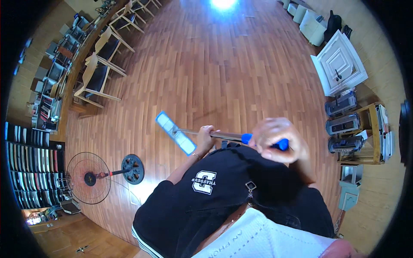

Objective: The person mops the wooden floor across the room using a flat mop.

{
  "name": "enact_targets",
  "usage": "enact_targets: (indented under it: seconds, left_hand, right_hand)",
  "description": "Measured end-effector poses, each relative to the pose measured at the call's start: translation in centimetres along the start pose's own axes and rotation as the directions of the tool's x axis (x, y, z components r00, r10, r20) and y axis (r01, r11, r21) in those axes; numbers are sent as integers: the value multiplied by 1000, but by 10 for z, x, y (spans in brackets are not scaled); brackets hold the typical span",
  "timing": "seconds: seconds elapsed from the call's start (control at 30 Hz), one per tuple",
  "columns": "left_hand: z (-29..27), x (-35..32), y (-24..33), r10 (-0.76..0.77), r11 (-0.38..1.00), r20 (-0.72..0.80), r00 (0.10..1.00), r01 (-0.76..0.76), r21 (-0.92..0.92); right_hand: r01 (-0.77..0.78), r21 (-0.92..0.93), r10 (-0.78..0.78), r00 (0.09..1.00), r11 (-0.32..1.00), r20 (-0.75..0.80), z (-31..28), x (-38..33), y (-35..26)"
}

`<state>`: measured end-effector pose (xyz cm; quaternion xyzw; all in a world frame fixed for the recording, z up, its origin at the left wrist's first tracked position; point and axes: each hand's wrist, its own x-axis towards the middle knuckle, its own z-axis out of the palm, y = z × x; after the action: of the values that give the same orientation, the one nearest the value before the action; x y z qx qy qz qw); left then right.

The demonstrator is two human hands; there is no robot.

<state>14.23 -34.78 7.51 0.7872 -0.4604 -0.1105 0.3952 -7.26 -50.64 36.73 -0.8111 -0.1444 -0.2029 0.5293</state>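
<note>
As the head view looks down over the person's chest, a flat mop (pixel 230 136) runs across its middle, in front of the body and over the wood-plank floor (pixel 206 73). Its slim metal pole is smooth and shiny; at the left end sits a rectangular mop head (pixel 184 142), pale and panelled with a bright blue edge, lying at a slant; whether it touches the planks I cannot tell. The left hand (pixel 206 138) is curled around the pole near the head, and the right hand (pixel 277 139) is closed around the blue plastic handle (pixel 282 145) at the other end.

The black top (pixel 172 215) bears a large white block letter with smaller lettering across it, upside down from here, and a zip with a diamond-shaped metal pull (pixel 251 186). Faint printed letters and dotted lines mark the white mask (pixel 258 238) at the lower edge.

To the left stand a fan (pixel 89 177) with a round wire cage and a ribbed black disc base, pale wooden chairs (pixel 97 79) with dark seats, and a long wooden counter (pixel 74 81). To the right, a white panelled door piece (pixel 340 64) with a black handle stands near a wooden rack (pixel 369 116). Any writing there is too small to read.
</note>
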Motion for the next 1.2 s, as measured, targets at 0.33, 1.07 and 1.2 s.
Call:
enact_targets:
  seconds: [0.33,1.07,1.2]
  left_hand:
    - [104,50,107,395,918,408,823,-343,-196]
    - [239,139,104,581,811,540,609,-485,-326]
    - [220,205,20,414,877,571,708,-479,-42]
  right_hand:
    - [-154,-273,80,961,950,-263,1,-121,-82]
    - [-405,-291,-64,488,866,-871,39,-146,-8]
    - [-421,-259,107,672,869,-733,43,-96,63]
